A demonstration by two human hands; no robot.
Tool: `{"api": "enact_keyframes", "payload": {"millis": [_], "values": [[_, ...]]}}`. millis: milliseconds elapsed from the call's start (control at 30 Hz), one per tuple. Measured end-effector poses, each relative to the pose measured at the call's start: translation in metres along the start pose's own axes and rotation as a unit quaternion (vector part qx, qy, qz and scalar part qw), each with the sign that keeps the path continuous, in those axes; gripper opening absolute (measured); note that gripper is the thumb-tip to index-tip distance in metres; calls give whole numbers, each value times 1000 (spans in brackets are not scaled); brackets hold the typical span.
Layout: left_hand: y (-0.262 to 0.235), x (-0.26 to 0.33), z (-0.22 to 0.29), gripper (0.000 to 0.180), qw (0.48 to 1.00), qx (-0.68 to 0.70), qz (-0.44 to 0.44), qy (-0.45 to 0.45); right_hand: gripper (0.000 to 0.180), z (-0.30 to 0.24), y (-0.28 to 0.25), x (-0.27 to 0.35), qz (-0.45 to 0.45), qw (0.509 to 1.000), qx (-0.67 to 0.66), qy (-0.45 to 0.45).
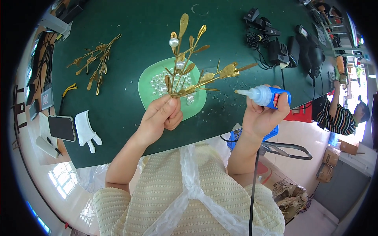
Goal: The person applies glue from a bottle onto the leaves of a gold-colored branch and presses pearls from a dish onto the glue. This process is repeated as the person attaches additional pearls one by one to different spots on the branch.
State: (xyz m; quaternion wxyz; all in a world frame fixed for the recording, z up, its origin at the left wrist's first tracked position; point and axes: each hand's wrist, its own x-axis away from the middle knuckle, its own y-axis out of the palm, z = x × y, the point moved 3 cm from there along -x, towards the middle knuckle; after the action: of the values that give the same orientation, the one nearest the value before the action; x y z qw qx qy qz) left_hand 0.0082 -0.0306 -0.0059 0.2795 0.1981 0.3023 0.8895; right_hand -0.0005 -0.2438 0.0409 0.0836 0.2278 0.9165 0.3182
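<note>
My left hand pinches the stem of a gold metal leaf sprig that fans upward over the table. Two white pearls sit on its branches. My right hand grips a small blue glue bottle lying sideways, its white nozzle pointing left toward the sprig and a short way from it. Under the sprig lies a pale green dish holding several loose white pearls.
A pile of more gold sprigs lies at the far left of the dark green table. A white glove, a phone and yellow-handled pliers sit near the left edge. Black chargers and cables crowd the right. Another person is at the far right.
</note>
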Motion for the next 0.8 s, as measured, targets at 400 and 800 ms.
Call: {"api": "enact_keyframes", "payload": {"millis": [400, 800], "values": [[2, 0, 0, 33, 1000, -11, -3, -8, 31, -14, 24, 10, -9, 921, 290, -261], [1, -1, -1, 32, 1000, -20, 0, -10, 31, -14, 30, 12, -24, 919, 291, -266]]}}
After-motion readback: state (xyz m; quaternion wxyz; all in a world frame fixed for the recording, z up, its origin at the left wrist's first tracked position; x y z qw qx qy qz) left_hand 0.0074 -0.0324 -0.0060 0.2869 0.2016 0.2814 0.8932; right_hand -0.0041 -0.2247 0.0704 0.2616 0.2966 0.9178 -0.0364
